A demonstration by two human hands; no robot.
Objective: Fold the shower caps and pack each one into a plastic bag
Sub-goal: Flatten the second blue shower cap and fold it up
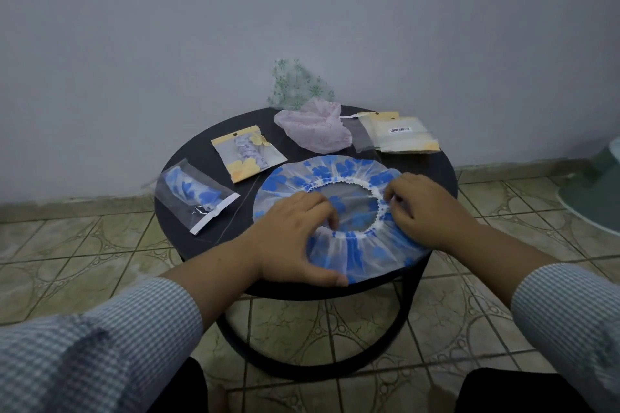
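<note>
A blue-and-white flowered shower cap (pixel 339 178) lies spread flat, opening up, on the round black table (pixel 198 151). My left hand (pixel 292 235) lies on its near left side, fingers curled over the elastic rim. My right hand (pixel 422 208) pinches the elastic rim on the right side. A pink cap (pixel 315 129) and a green-patterned cap (pixel 295 84) lie loose at the back. On the left lie two packed bags: a clear one with a blue cap (pixel 196 196) and a yellow-trimmed one (pixel 246 152).
A stack of plastic bags with yellow trim and a barcode label (pixel 396 134) lies at the table's back right. The table stands on a tiled floor (pixel 77 261) close to a grey wall. A green object (pixel 597 191) sits at the right edge.
</note>
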